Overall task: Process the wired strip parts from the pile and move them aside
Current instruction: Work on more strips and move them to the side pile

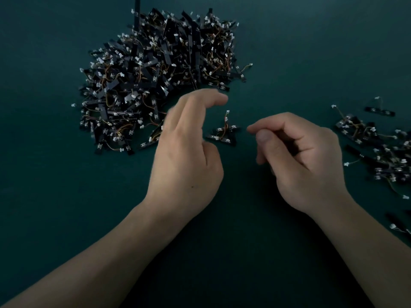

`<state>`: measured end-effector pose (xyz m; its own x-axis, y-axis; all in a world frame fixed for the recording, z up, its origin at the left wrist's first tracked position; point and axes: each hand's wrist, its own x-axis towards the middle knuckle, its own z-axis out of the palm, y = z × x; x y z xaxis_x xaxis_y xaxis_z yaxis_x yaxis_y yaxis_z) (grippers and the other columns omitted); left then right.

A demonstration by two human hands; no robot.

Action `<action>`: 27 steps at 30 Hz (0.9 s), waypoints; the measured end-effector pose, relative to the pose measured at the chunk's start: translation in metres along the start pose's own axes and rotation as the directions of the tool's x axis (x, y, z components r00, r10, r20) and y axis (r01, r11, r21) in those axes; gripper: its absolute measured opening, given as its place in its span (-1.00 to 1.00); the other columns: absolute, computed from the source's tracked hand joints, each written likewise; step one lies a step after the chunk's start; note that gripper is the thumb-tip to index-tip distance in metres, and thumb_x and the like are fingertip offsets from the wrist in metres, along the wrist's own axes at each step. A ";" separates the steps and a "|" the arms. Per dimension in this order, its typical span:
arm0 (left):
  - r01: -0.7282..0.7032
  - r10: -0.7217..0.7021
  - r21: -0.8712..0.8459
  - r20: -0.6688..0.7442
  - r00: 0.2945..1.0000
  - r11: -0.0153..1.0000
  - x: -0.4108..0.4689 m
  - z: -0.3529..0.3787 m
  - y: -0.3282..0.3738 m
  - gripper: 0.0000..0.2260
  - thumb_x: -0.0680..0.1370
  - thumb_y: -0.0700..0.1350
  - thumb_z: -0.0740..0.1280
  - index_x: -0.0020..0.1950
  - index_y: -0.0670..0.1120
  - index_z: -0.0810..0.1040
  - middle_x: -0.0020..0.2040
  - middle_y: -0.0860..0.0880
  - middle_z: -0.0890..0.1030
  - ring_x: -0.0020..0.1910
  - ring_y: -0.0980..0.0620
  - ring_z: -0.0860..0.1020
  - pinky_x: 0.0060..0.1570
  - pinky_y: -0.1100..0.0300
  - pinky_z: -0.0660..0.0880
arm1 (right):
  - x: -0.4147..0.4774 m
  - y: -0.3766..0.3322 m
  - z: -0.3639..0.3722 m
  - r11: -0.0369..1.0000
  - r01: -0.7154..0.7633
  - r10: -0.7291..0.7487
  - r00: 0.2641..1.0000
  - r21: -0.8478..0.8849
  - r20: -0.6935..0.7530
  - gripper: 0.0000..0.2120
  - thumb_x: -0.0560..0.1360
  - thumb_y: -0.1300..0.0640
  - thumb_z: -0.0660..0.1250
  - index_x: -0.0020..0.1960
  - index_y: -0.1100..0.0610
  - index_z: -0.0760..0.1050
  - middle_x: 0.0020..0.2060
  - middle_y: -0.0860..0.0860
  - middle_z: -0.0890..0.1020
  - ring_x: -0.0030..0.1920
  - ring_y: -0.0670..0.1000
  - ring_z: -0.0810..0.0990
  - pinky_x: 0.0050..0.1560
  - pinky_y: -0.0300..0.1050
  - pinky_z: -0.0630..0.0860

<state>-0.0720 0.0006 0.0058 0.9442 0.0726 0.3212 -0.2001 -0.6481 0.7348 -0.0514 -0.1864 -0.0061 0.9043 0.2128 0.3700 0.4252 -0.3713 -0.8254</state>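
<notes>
A dark teal worktop point(44, 174) with a matte surface is seen across the whole view. It is lit more toward 9 and 12 o'clock, and is shadowed toward 6 o'clock.

The large pile point(155, 81) of wired strip parts lies on the table point(244, 252), beyond the left hand point(189, 152) and to its left. The pile's near edge is partly hidden behind that hand's fingers. A small cluster point(223, 133) of a few strip parts lies between the two hands, just past the fingertips of the right hand point(298, 161) and apart from the pile. A looser spread of parts point(378, 147) lies to the right of the right hand and reaches the picture's right edge, with a few stray parts point(398, 225) nearer the person, beside the right forearm.
</notes>
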 end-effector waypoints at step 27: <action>-0.293 0.298 0.107 -0.036 0.954 0.950 -0.003 0.002 -0.004 -0.89 0.64 -0.18 0.43 0.01 0.04 0.63 -0.01 0.19 0.59 -0.05 0.08 0.53 0.09 -0.06 0.30 | 0.003 -0.007 0.001 0.997 -0.083 0.082 0.989 0.003 0.120 -0.79 0.67 0.00 0.25 -0.05 0.00 0.61 -0.30 0.00 0.63 -0.35 0.01 0.55 -0.34 -0.19 0.44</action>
<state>-0.0730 0.0016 0.0006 0.8317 -0.0969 0.5467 -0.4387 -0.7181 0.5402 -0.0521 -0.1827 0.0007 0.9249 0.2884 0.2476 0.3488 -0.3846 -0.8547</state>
